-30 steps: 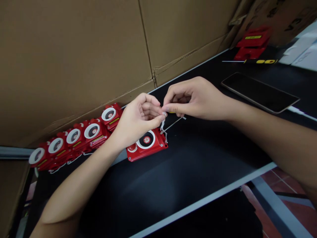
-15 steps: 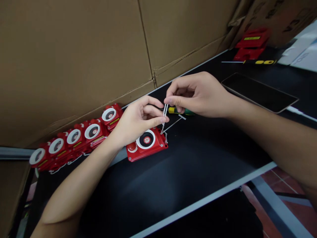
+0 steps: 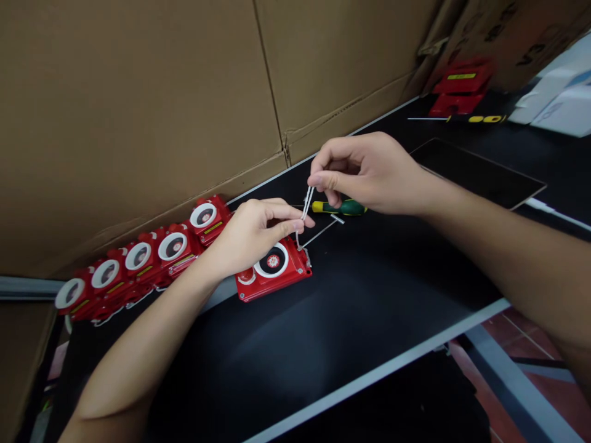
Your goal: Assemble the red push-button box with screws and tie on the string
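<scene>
A red device (image 3: 295,263) with a round white-rimmed disc lies on the black table, partly behind my left hand (image 3: 258,232). White string (image 3: 308,202) rises from its right corner. My left thumb and fingers pinch the string just above the device. Higher up and to the right, my right hand (image 3: 357,175) pinches the upper end of the doubled string between thumb and forefinger. Another length of string, ending in a small white bar (image 3: 337,219), lies to the right of the device.
Several similar red devices (image 3: 173,246) stand in a row at the left. A green and yellow screwdriver (image 3: 346,208) lies behind the string. At the right are a dark phone (image 3: 475,169), another screwdriver (image 3: 484,119), red parts (image 3: 462,86) and white boxes (image 3: 563,107). Cardboard (image 3: 161,111) borders the back.
My left fingers have come closer together and moved slightly down on the string. The string between my hands shows a longer stretch. The view has shifted slightly.
</scene>
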Demonstrator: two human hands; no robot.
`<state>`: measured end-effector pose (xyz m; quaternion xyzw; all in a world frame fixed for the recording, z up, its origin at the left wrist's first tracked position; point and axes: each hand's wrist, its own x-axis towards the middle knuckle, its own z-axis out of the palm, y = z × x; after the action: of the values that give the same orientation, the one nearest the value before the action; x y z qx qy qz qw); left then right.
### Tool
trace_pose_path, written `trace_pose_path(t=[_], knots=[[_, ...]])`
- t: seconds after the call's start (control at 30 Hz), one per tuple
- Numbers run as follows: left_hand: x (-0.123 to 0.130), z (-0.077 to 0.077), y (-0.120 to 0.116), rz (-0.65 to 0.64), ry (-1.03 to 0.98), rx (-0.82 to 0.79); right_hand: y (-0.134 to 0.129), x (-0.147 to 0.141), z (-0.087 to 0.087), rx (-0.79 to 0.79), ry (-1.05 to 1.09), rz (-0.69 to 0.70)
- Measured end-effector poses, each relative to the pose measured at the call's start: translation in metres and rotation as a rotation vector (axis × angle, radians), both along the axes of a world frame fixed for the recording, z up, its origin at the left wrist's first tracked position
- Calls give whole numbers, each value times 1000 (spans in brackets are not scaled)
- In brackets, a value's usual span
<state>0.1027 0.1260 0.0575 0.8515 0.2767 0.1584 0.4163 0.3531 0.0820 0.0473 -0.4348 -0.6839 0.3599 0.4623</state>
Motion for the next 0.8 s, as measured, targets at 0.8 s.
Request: trace_pose_path(t=[0.8], knots=[[0,2,4,34,13,62,6,14,0,-7,-53,177]])
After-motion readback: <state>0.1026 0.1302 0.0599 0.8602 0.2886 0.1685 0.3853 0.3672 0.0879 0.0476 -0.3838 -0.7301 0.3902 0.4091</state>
